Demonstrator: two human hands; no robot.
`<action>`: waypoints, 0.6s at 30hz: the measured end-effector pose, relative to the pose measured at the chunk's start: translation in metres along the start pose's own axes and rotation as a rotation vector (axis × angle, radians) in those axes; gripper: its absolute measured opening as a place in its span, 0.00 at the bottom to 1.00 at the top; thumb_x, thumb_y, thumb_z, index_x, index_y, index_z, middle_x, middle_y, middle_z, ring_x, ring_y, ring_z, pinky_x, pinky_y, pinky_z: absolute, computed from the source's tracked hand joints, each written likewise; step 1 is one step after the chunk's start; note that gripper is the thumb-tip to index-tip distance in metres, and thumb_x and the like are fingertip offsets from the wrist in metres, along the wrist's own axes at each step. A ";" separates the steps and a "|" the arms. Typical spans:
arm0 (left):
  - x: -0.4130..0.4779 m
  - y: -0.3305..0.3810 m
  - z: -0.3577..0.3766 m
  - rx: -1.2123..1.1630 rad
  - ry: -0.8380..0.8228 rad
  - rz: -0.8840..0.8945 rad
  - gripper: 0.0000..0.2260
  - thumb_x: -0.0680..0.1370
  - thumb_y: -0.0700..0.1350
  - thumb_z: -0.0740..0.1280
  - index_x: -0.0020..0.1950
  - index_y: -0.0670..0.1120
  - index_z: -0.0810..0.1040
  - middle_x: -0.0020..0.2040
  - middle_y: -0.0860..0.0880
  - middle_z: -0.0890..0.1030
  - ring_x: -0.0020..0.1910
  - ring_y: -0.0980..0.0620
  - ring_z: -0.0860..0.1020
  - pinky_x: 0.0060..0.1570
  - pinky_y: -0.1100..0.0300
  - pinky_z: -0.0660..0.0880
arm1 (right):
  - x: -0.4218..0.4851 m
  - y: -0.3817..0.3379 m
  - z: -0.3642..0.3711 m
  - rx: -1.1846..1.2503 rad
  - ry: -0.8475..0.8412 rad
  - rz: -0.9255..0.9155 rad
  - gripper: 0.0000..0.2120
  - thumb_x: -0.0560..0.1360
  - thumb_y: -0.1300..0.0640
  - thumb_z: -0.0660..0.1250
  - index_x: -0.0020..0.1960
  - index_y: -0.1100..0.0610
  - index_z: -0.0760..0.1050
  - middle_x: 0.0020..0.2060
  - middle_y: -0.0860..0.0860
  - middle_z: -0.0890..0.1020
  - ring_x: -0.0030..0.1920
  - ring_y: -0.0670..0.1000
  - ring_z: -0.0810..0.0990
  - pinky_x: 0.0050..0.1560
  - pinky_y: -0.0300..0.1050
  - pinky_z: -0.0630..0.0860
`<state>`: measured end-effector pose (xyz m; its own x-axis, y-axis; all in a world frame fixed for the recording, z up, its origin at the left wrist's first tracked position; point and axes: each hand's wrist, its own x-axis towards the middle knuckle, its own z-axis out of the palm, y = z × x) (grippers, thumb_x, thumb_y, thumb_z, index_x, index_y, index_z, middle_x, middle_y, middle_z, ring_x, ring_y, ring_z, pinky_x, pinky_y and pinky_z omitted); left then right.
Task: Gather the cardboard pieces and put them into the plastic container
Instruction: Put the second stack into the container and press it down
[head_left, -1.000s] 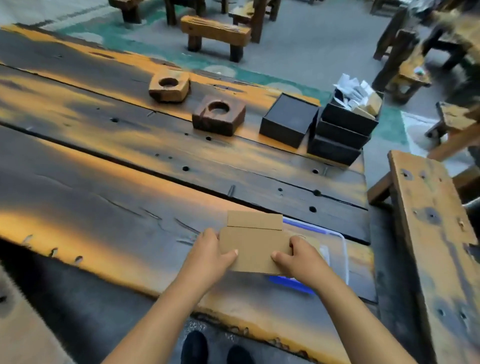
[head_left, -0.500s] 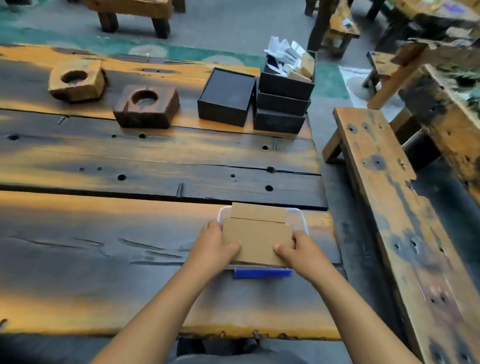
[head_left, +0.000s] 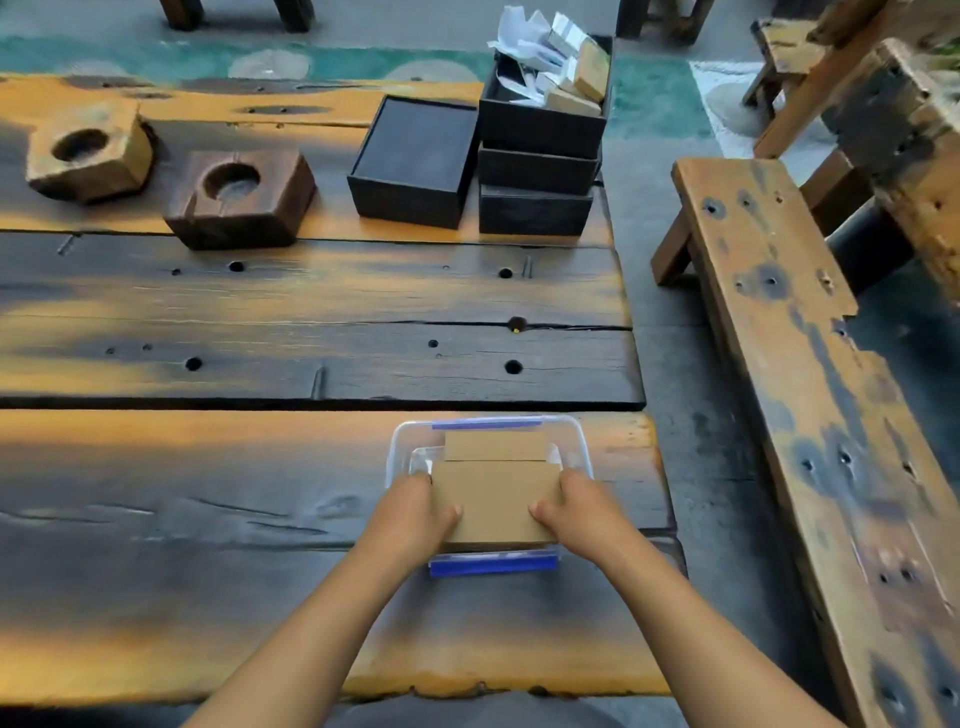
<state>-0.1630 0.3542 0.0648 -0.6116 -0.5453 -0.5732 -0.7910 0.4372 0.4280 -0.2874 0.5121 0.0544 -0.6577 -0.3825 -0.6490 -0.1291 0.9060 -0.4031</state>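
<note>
A stack of brown cardboard pieces (head_left: 493, 493) lies flat over the open top of a clear plastic container (head_left: 576, 441) with blue clips, near the table's right front corner. My left hand (head_left: 415, 506) grips the stack's left edge. My right hand (head_left: 576, 506) grips its right edge. A narrower cardboard flap (head_left: 494, 446) sticks out at the far side, inside the container's rim. The stack hides most of the container's inside.
On the dark and orange wooden table (head_left: 260, 519) stand two wooden blocks with round holes (head_left: 85, 153) (head_left: 239, 197) and black boxes (head_left: 415, 161), one stack (head_left: 540, 130) holding paper and card scraps. A wooden bench (head_left: 810, 395) runs along the right.
Both hands carried the cardboard stack to the right and down over the container. The view swung right, so the table's right corner and the bench came closer.
</note>
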 end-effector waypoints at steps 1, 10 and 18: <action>0.003 0.000 0.002 0.017 -0.005 -0.002 0.10 0.76 0.50 0.68 0.46 0.47 0.70 0.50 0.43 0.81 0.45 0.45 0.77 0.41 0.57 0.69 | 0.001 0.001 0.003 -0.009 -0.007 0.006 0.15 0.76 0.48 0.66 0.56 0.58 0.73 0.55 0.56 0.81 0.54 0.58 0.79 0.52 0.48 0.75; 0.017 -0.015 0.013 0.068 -0.046 -0.024 0.11 0.76 0.51 0.69 0.48 0.44 0.74 0.51 0.43 0.81 0.50 0.44 0.80 0.45 0.55 0.74 | 0.014 0.003 0.016 -0.127 -0.019 -0.010 0.14 0.76 0.46 0.65 0.53 0.57 0.73 0.51 0.55 0.81 0.51 0.57 0.80 0.50 0.50 0.76; 0.022 -0.020 0.024 0.162 -0.053 -0.010 0.13 0.77 0.50 0.68 0.53 0.41 0.76 0.54 0.42 0.79 0.53 0.42 0.78 0.50 0.53 0.74 | 0.022 0.007 0.025 -0.198 0.016 -0.034 0.17 0.75 0.48 0.67 0.57 0.58 0.71 0.52 0.56 0.82 0.52 0.58 0.80 0.48 0.48 0.74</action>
<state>-0.1608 0.3511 0.0266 -0.5986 -0.5138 -0.6146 -0.7813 0.5436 0.3067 -0.2841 0.5051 0.0214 -0.6619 -0.4118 -0.6264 -0.2936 0.9112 -0.2889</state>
